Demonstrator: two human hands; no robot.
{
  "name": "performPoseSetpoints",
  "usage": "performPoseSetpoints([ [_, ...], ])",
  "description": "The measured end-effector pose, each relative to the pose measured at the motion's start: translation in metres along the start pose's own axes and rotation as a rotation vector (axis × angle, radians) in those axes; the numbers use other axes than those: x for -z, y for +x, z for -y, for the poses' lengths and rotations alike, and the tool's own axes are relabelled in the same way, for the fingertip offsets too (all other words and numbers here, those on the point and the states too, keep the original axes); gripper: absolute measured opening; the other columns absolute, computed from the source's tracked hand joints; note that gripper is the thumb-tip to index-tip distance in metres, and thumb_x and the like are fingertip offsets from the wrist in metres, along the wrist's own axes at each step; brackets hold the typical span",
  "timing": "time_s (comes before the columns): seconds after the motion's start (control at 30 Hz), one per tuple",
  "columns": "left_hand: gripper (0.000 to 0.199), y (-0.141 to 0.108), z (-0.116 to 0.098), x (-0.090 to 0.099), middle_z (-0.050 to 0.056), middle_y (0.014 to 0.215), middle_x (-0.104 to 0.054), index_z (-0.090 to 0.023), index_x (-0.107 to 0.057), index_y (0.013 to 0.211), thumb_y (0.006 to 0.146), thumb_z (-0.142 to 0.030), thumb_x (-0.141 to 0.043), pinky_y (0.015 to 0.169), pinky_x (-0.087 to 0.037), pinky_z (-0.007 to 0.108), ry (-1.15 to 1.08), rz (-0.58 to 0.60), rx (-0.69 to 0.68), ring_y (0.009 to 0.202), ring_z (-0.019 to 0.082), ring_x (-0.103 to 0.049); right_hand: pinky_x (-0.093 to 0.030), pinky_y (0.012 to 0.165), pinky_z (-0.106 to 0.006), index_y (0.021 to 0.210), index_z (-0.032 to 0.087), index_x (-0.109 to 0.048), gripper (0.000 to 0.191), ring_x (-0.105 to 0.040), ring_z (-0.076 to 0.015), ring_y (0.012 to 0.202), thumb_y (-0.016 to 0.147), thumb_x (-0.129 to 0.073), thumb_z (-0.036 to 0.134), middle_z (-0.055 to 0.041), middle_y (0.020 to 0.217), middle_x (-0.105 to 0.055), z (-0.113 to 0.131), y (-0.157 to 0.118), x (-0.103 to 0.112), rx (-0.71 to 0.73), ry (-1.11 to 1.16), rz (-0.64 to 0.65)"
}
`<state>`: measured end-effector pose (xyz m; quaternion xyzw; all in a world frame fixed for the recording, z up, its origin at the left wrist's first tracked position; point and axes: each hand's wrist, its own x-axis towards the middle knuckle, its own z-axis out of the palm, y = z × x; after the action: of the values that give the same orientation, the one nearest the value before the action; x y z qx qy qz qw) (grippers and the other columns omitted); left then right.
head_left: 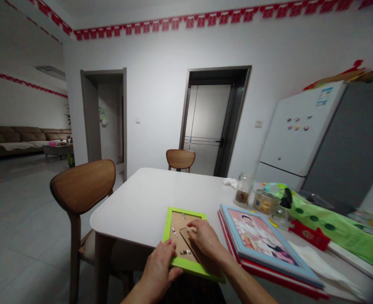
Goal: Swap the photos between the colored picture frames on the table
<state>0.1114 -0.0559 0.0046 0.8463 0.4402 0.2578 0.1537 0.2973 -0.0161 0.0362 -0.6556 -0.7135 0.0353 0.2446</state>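
A lime-green picture frame (191, 265) lies back side up at the table's near edge, jutting partly over it. Its brown backing board (177, 220) carries several small metal fittings, such as the one near the lower rim (185, 252). My left hand (161, 261) grips the frame's lower left corner, fingers on top and thumb at the near rim. My right hand (204, 236) is over the right half of the backing, fingers curled together at the top of a brown stand flap (191, 245), whose dark edge slants across the board. The right hand and forearm hide the frame's right side.
Right of my hands, a blue picture frame (241, 247) with a photo lies on red frames (268, 274). Beyond are a glass jar (244, 190), a lidded container (265, 202), a green package (338, 228) and white tissue (322, 264). Wooden chairs (85, 185) stand around the white table (136, 202).
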Motion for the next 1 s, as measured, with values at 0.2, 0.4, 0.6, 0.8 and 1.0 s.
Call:
performPoseSetpoints([
  [0.2,0.052,0.0,0.0,0.0,0.011,0.119,-0.049,-0.013,-0.048,0.112,0.063,-0.018,-0.063,0.1,-0.027,0.035,0.011,-0.002,0.007,0.115,0.021,-0.039,-0.036,0.069,-0.023,0.079,0.015,-0.065,0.025,-0.055,-0.0174,0.082,0.064,-0.045,0.013,-0.0096,0.09,-0.06,-0.033,-0.01,0.011,-0.11,-0.126,0.048],
  [0.4,0.051,0.002,0.003,0.0,0.009,0.116,-0.052,-0.015,-0.048,0.112,0.064,-0.019,-0.064,0.1,-0.027,0.036,0.004,-0.012,-0.011,0.115,0.021,-0.039,-0.035,0.064,-0.024,0.076,0.015,-0.064,0.026,-0.056,-0.0159,0.074,0.072,-0.039,0.014,-0.0109,0.088,-0.059,-0.033,-0.005,-0.001,-0.137,-0.222,-0.002],
  [0.6,0.051,-0.002,-0.006,0.0,0.007,0.114,-0.054,-0.019,-0.048,0.111,0.063,-0.02,-0.065,0.1,-0.027,0.039,-0.034,-0.008,0.004,0.114,0.023,-0.04,-0.035,0.074,-0.025,0.083,0.017,-0.064,0.027,-0.051,-0.0183,0.088,0.075,-0.039,0.019,-0.0091,0.09,-0.061,-0.019,0.007,-0.007,-0.058,-0.241,-0.035],
  [0.8,0.057,-0.005,-0.019,-0.003,0.011,0.119,-0.05,-0.017,-0.047,0.113,0.06,-0.019,-0.067,0.1,-0.027,0.04,-0.029,0.042,-0.001,0.115,0.025,-0.039,-0.036,0.074,-0.029,0.082,0.015,-0.065,0.03,-0.053,-0.0202,0.085,0.078,-0.037,0.026,-0.0127,0.09,-0.061,-0.008,0.034,-0.03,-0.138,-0.217,-0.034],
  [1.0,0.056,-0.006,-0.018,-0.006,0.011,0.118,-0.051,-0.016,-0.048,0.113,0.061,-0.02,-0.067,0.1,-0.027,0.039,-0.012,0.021,0.001,0.115,0.025,-0.039,-0.036,0.068,-0.029,0.091,0.025,-0.064,0.032,-0.052,-0.0198,0.088,0.079,-0.037,0.035,-0.0079,0.095,-0.061,-0.016,0.037,-0.034,-0.203,-0.204,-0.025],
])
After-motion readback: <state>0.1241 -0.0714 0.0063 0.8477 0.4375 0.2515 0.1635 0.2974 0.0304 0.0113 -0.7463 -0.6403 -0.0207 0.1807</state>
